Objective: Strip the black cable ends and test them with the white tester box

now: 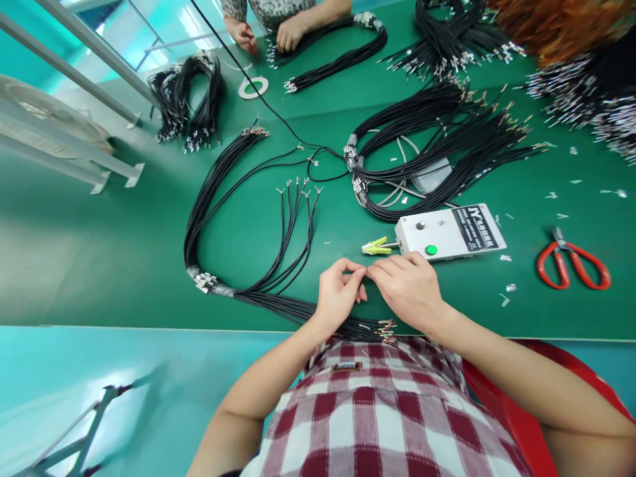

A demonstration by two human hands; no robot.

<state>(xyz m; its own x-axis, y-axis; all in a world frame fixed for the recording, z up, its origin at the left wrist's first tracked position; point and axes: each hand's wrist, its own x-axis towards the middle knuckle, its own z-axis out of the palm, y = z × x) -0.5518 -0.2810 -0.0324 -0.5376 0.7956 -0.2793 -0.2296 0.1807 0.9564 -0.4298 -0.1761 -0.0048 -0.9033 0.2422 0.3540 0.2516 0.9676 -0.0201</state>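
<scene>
Both my hands meet fingertip to fingertip above the table's front edge. My left hand (338, 295) pinches something too small to make out, probably a cable end, over the loose cables. Touching it from the right, my right hand (408, 288) is pinched too, its hold hidden by the fingers. A black cable bundle (191, 228) curves around to the left, with a taped, white-tagged middle. Some of its ends fan upward; others (387, 330) lie by my shirt with bare wires. Just beyond my hands is a white box (450, 232) with a green button and a yellow-tipped head (376, 247).
Red-handled cutters (571, 258) lie at the right. More cable bundles (412, 126) lie behind the white box. A tape roll (253, 87) rests farther back, near another person's hands (291, 33). Metal rails (99, 66) stand left. A thin black cord crosses the table (149, 265).
</scene>
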